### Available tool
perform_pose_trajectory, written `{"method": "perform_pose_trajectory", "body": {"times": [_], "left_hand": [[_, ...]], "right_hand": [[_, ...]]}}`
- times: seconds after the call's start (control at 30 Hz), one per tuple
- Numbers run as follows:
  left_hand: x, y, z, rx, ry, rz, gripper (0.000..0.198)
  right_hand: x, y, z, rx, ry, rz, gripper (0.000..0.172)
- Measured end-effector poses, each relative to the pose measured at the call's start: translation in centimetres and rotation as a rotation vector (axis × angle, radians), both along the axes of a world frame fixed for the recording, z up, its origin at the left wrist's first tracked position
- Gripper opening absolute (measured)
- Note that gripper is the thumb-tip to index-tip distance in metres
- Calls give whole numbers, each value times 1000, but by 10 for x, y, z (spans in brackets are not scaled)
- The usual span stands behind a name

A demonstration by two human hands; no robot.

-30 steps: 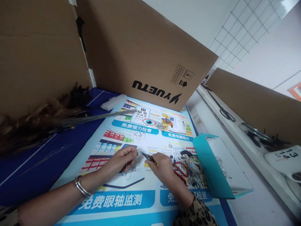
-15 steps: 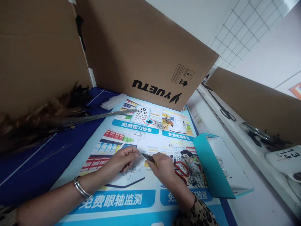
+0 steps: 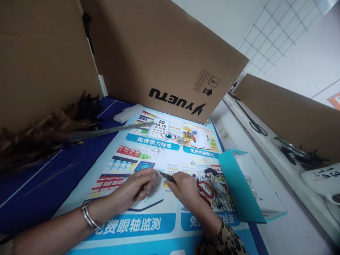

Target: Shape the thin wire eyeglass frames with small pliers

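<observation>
My right hand [image 3: 186, 186] is closed around dark-jawed pliers [image 3: 169, 177], their tip pointing left. Just left of that tip, my left hand [image 3: 139, 184] pinches a thin wire [image 3: 156, 186] between thumb and fingertips; fine loops of it hang below the fingers. Whether the jaws touch the wire is too small to tell. To the right of my right hand lie red-handled scissors [image 3: 205, 191] and a pile of small wire loops [image 3: 221, 203]. A roll of clear tape [image 3: 220, 184] rests by them.
A turquoise box [image 3: 239, 187] with wire pieces inside stands at the right. Behind rises a cardboard panel [image 3: 164, 53]. Brown feathery material [image 3: 47, 127] and a bundle of long wires [image 3: 117, 128] lie at the left. Loose wires [image 3: 156, 151] sit on the printed sheet.
My left hand has shifted slightly left and down, its fingers turned a little with the wire. My right hand and the pliers stay nearly in place. The view has tilted slightly.
</observation>
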State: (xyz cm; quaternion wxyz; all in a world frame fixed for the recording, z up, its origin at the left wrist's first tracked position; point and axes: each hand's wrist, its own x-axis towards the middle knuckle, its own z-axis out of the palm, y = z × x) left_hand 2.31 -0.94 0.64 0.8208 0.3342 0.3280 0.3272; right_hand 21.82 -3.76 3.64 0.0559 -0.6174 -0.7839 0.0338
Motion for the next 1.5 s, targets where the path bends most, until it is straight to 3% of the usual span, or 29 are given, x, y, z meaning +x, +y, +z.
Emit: {"method": "perform_pose_trajectory", "body": {"times": [0.23,0.77,1.03,1.23,1.4,1.5], "left_hand": [[-2,-2,5,31,36,-23,11],[0,-4,6,61,106,54,22],[1,-3,-4,42,69,139,21],[3,-4,-3,-21,49,183,24],[2,-7,-5,-47,6,160,21],[2,-8,-6,-60,-37,102,19]], "right_hand": [[-1,-2,3,-25,-3,21,29],[-1,-2,4,-32,65,-2,32],[2,2,-2,-99,301,54,33],[-5,0,-5,-95,540,62,34],[-10,0,-5,-98,686,83,31],[-7,4,-9,-100,749,18,26]]}}
